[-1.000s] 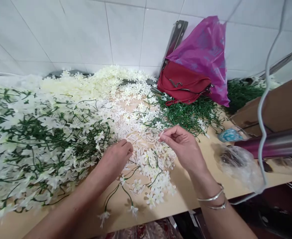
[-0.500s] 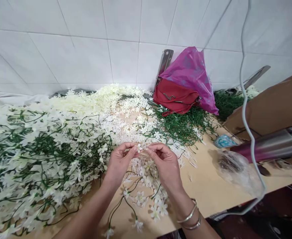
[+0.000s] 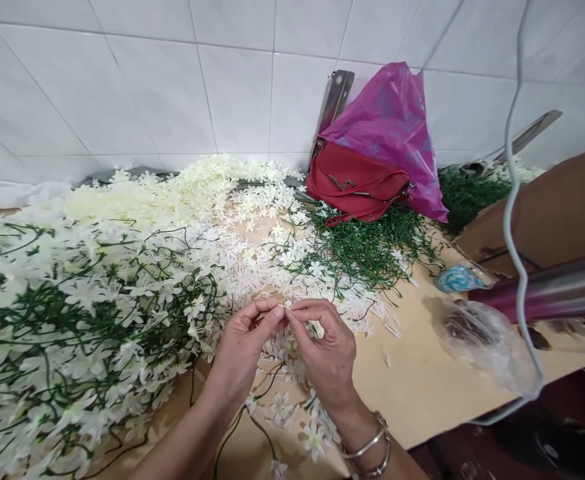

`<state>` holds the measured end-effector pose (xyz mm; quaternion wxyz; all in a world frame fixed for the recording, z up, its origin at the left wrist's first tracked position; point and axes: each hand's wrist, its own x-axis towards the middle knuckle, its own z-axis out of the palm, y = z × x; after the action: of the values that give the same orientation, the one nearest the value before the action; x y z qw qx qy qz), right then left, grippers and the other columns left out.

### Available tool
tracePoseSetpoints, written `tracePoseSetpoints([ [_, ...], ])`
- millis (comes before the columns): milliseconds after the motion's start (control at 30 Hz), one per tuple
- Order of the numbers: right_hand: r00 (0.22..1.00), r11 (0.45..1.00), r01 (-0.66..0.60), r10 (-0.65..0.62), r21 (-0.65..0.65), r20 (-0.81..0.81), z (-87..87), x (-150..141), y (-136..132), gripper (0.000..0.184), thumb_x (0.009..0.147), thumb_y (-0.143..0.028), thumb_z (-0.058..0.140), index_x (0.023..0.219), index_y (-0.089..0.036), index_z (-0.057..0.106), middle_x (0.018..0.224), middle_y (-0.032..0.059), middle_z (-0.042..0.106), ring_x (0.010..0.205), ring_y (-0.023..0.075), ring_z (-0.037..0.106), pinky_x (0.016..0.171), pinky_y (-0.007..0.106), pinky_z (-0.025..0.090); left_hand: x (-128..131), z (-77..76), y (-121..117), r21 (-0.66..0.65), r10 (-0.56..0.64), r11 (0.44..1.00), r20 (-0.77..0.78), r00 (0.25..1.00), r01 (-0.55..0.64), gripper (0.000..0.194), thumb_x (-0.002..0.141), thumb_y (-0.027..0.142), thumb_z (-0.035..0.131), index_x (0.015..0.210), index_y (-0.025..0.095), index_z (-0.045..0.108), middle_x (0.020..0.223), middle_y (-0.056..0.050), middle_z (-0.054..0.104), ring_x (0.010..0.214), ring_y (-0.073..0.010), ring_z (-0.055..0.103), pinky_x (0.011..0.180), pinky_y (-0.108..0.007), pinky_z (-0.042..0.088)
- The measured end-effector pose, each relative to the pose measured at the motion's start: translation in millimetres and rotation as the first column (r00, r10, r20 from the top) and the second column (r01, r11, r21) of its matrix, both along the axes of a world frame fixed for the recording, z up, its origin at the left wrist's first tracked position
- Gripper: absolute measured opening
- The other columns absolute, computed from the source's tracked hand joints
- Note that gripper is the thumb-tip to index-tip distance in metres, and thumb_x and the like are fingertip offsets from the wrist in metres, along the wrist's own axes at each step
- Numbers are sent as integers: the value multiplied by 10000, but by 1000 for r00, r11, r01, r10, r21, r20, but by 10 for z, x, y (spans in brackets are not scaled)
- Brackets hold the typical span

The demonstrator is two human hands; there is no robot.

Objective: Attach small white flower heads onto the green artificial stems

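My left hand (image 3: 242, 340) and my right hand (image 3: 325, 343) meet fingertip to fingertip above the table. Between their pinched fingers is a small white artificial flower (image 3: 287, 305), mostly hidden by the thumbs and forefingers. Just beyond the fingers lies a pile of thin white strands (image 3: 245, 277). Below the hands, several finished-looking white flowers on dark green stems (image 3: 281, 405) rest on the table, partly covered by my right hand. A large heap of white flowers with green stems (image 3: 97, 320) fills the left side, close to my left forearm.
Loose cream-white blossoms (image 3: 182, 190) are heaped along the tiled wall. Green stems (image 3: 372, 250) lie under a red bag (image 3: 357, 180) and a purple plastic bag (image 3: 397, 120). A clear plastic bag (image 3: 482, 340), a metallic flask (image 3: 562, 287), cardboard (image 3: 542, 207) and a hanging cable (image 3: 515, 253) are on the right.
My two hands have come together, with the right fingertips moving left to meet the left ones. The white flower, plainly visible between them before, is now mostly covered. The view has shifted slightly.
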<state>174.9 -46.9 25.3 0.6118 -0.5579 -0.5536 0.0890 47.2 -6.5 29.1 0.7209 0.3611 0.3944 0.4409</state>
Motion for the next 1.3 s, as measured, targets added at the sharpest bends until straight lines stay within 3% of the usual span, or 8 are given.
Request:
tracePoseSetpoints([
  [167,975,997,43,-55,61,216,27,-30,-15,222,907,-40,711,852,-241,635,842,-4,775,810,177,750,804,349,507,23,0,-16,39,42,998,-26,999,-41,247,797,392,882,911,189,801,907,-26,778,870,-150,676,859,-258,545],
  [300,948,987,88,-125,135,293,40,-40,-32,238,905,-20,692,867,-245,626,802,3,770,782,182,758,763,347,508,25,18,-50,63,21,998,-17,1000,-19,216,827,385,863,923,201,803,899,-19,779,866,-146,686,862,-257,558],
  [467,954,986,98,-132,133,271,72,-41,-34,248,899,-18,692,859,-251,617,788,-5,767,744,178,746,739,350,507,16,48,-72,45,1,999,-17,1000,0,214,839,381,857,922,191,804,913,-27,776,884,-144,693,882,-258,572],
  [733,980,983,98,-123,154,158,103,-70,-57,244,884,-36,707,863,-266,627,800,0,781,730,201,750,710,380,546,28,48,-32,-76,147,987,60,987,-143,301,719,391,936,853,167,786,905,-22,735,898,-148,677,924,-292,585],
  [1033,954,993,61,-88,104,286,52,-62,-36,248,908,-30,683,851,-258,605,797,-13,777,729,179,744,724,364,512,38,62,-103,-53,87,995,38,995,-85,302,726,410,928,869,177,799,873,-30,761,846,-147,668,850,-257,563],
  [1300,955,992,66,-95,108,283,33,-43,-65,242,901,-22,695,886,-257,638,818,-3,790,743,178,749,741,357,511,62,23,-125,-69,59,996,52,997,-55,302,731,425,927,872,186,808,902,-33,775,882,-155,692,883,-268,575],
])
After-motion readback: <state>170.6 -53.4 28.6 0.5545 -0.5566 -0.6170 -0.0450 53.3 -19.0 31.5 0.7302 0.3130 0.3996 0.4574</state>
